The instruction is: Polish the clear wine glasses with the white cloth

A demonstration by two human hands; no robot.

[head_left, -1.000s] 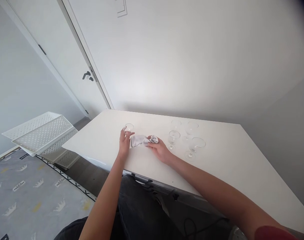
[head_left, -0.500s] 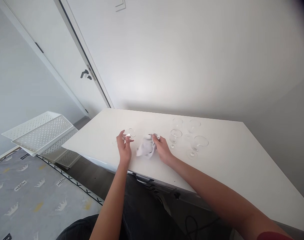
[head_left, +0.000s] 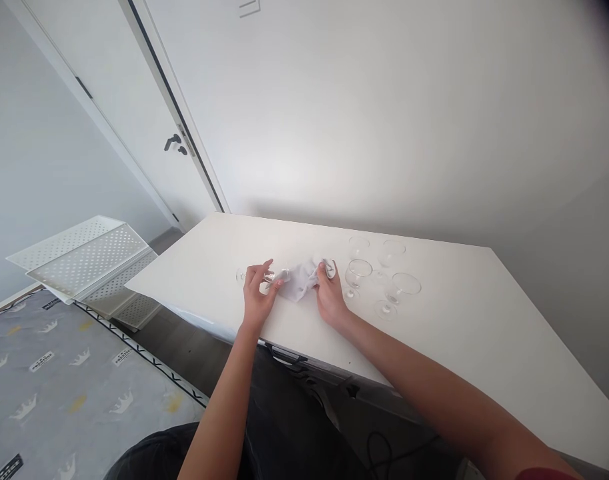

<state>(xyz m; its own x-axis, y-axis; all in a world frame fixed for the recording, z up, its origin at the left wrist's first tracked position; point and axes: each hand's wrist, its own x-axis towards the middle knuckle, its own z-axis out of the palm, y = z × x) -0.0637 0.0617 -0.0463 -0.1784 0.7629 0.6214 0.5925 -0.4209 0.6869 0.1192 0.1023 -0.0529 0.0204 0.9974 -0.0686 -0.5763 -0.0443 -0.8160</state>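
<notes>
My left hand (head_left: 258, 293) is closed around a clear stemmed glass (head_left: 283, 274), which is tilted on its side with its foot toward the left. The glass's rim meets a pale grey-white cloth (head_left: 300, 281) that hangs between my two hands. My right hand (head_left: 330, 288) grips the other end of that cloth, bunched between thumb and fingers. Just right of my right hand stands a clear stemmed glass (head_left: 359, 269), with another glass (head_left: 405, 283) farther right. How much of the held glass the cloth covers is hard to make out.
Behind those stand two more clear glasses, one glass (head_left: 359, 247) and another glass (head_left: 393, 249), on the white table (head_left: 464, 347). A plain wall (head_left: 384, 120) rises behind the table. White perforated metal shelving (head_left: 89, 253) and a patterned mattress (head_left: 74, 387) lie to the left.
The held glass has tipped over toward the right and now touches the cloth. My left hand has moved a little right, and the cloth is stretched between both hands.
</notes>
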